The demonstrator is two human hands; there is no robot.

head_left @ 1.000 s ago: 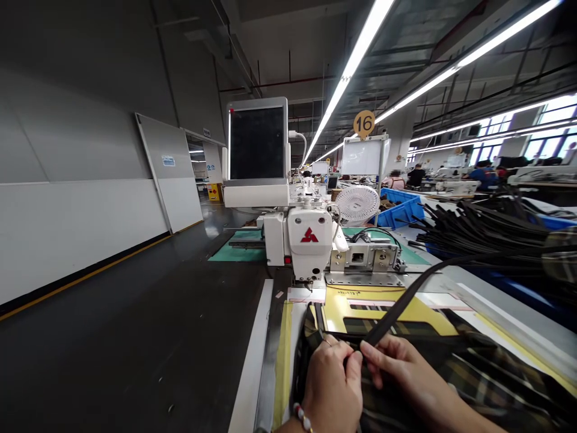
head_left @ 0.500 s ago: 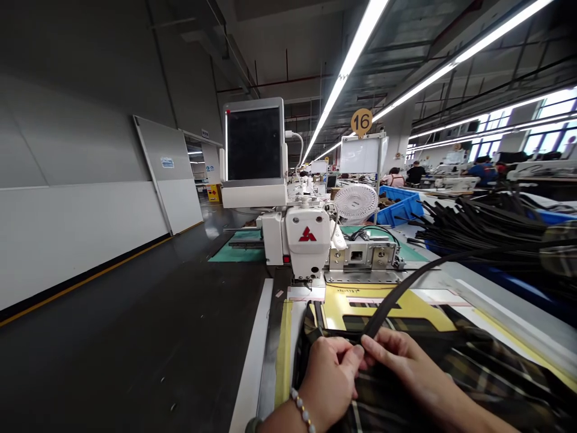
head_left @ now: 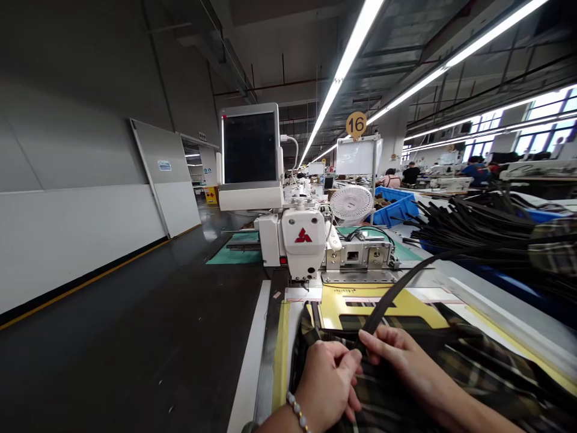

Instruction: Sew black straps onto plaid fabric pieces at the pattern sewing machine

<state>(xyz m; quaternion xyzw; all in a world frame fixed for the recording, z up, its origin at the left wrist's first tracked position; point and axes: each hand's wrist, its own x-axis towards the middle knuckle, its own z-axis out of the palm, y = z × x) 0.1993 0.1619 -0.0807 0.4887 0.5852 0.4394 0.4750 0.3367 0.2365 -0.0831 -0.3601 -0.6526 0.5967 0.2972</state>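
A long black strap point(head_left: 396, 287) curves in from the right and comes down between my hands. My right hand point(head_left: 399, 355) pinches it between thumb and fingers close to its lower end. Just left of that, my left hand point(head_left: 329, 379) is closed in a pinch at the strap's end; its fingertips partly hide that end. Beneath both hands lies dark plaid fabric point(head_left: 478, 367), spread over the machine bed. A yellow template point(head_left: 336, 305) with cut-out slots rests on the fabric, just beyond my hands.
Ahead stands a white sewing machine head point(head_left: 303, 243) with a screen point(head_left: 250, 147) above it. A metal clamp unit point(head_left: 356, 258) and a white fan point(head_left: 351, 203) are beside it. More black straps point(head_left: 478, 222) pile up at right, near a blue crate point(head_left: 394, 207). People sit farther back.
My hands have drawn slightly apart at the strap's end, and the left hand's lower fingers have loosened a little. The whole view has shifted slightly.
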